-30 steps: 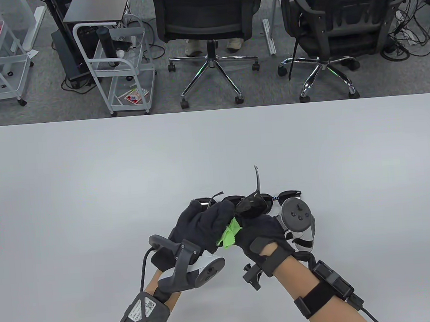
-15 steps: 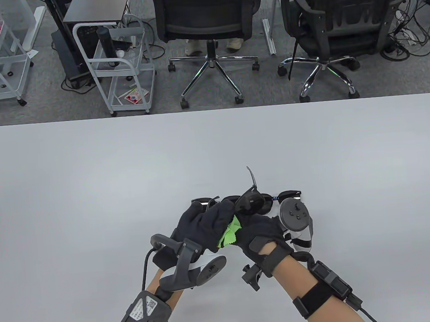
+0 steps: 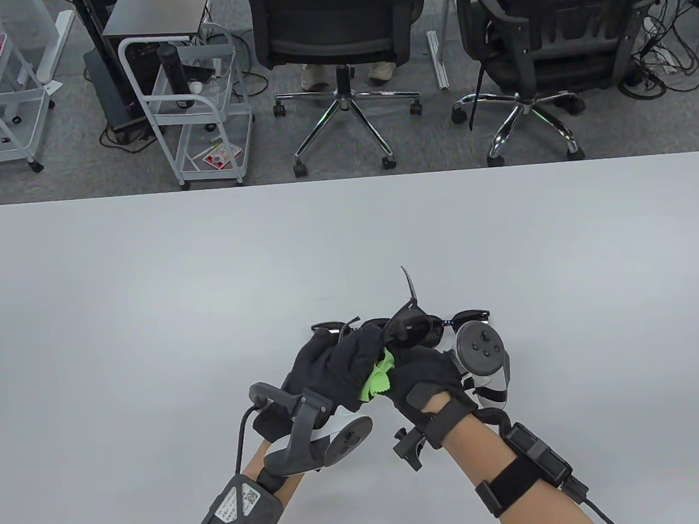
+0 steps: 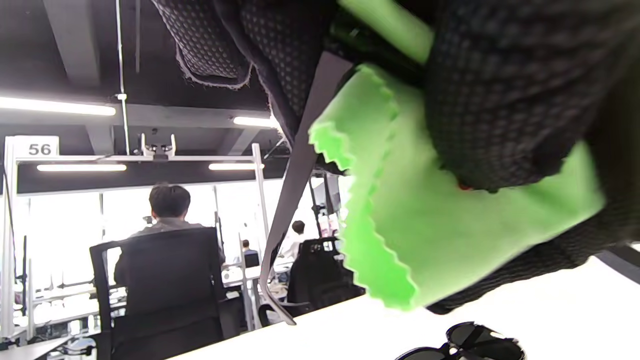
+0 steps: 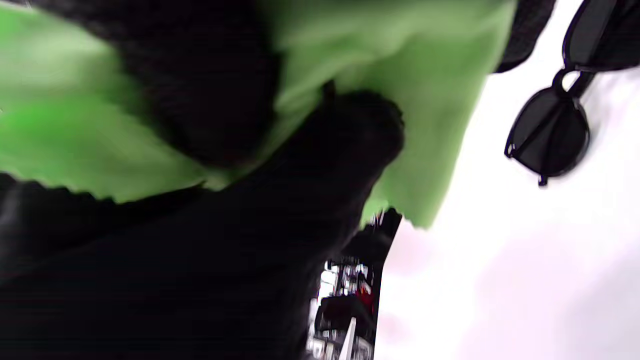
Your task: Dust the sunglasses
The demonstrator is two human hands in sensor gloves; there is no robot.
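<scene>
The fingers (image 3: 356,349) of the left hand (image 3: 333,366) are curled tight around one side of a pair of dark plastic sunglasses (image 3: 412,326), lifted a little above the table. The fingers (image 3: 406,363) of the right hand (image 3: 422,377) are bunched together on a soft bright green cloth with a zigzag edge (image 3: 378,377), and they press it up against the glasses where the two hands meet. One thin arm of the glasses (image 3: 410,284) sticks up and away. These glasses look light, hard and a bit slippery. The thin arm could bend or snap, so I think it is best to hold them by the thick frame next to the lens and rub gently. The cloth is floppy and needs a firm pinch. Just behind the hands, more black sunglasses (image 3: 471,316) lie flat on the smooth white table (image 3: 147,302).
</scene>
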